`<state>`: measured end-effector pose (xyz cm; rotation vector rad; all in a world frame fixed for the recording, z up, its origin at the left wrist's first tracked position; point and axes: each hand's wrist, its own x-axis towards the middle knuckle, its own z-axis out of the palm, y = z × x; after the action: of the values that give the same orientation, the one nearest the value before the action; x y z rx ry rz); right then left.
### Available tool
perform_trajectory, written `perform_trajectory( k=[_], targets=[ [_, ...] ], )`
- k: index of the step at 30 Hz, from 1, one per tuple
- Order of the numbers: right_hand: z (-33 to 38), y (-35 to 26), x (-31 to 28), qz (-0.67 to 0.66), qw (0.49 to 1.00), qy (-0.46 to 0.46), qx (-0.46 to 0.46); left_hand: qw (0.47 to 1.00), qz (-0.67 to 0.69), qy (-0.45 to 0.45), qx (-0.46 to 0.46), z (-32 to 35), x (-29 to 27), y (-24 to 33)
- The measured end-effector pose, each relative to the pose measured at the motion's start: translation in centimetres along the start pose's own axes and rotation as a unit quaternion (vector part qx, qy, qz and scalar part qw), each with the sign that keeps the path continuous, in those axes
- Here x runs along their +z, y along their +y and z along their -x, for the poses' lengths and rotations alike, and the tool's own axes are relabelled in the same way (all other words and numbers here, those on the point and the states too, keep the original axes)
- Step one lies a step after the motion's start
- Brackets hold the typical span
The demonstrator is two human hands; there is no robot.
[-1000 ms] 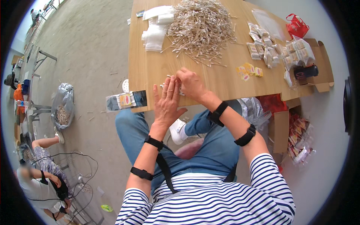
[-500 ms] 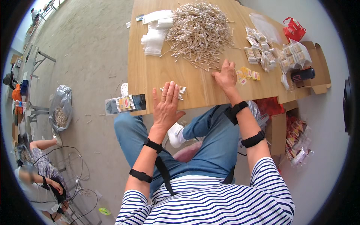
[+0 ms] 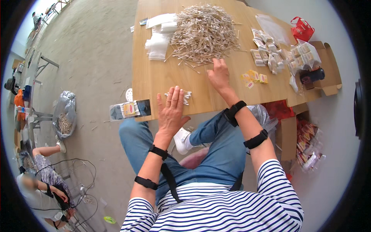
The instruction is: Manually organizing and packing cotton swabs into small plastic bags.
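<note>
My left hand (image 3: 171, 110) lies flat, palm down, near the table's front edge, with its fingers stretched out. Under and beside those fingers is a small batch of cotton swabs (image 3: 187, 96), partly covered. My right hand (image 3: 220, 77) is at the near edge of a large heap of loose cotton swabs (image 3: 205, 33). Its fingers bend toward the heap and the thumb stands apart; I see nothing held in it. Left of my left hand, a clear bag with a packed row of swabs and a yellow label (image 3: 130, 109) overhangs the table corner.
Clear plastic bags (image 3: 157, 48) lie left of the heap. Yellow labels (image 3: 253, 76) and bundled swab packs (image 3: 266, 46) are on the right, near a red bag (image 3: 302, 29) and an open carton (image 3: 330, 73). A sack of swabs (image 3: 64, 116) and another person (image 3: 42, 193) are at left.
My right hand has moved left, away from the yellow labels, to the near edge of the swab heap. My left hand stays in place on the small batch.
</note>
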<state>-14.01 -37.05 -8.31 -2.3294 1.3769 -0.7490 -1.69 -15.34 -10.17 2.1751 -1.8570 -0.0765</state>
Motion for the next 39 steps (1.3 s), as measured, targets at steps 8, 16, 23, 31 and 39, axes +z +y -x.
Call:
perform_trajectory(
  k=[8,16,23,31,39],
  targets=[
    [-1.6,0.5,-1.2,-0.019,0.996,-0.036,-0.076,1.0,0.005,-0.003,0.005,-0.3,-0.3,0.3],
    [-11.7,7.9,-5.7,0.155,0.987,0.032,0.021,1.0,0.007,-0.013,0.009,-0.3,-0.4,0.5],
    [-15.0,14.8,-4.5,0.141,0.977,-0.025,0.159,0.999,0.014,-0.029,0.007,-0.6,-0.3,0.8],
    [-16.9,13.8,-2.3,0.037,0.99,-0.044,0.127,1.0,0.001,-0.029,-0.004,-0.5,-0.1,0.7],
    [-13.7,12.3,-1.5,-0.023,0.993,0.079,0.088,1.0,-0.004,-0.029,0.002,-0.6,-0.3,0.7]
  ],
)
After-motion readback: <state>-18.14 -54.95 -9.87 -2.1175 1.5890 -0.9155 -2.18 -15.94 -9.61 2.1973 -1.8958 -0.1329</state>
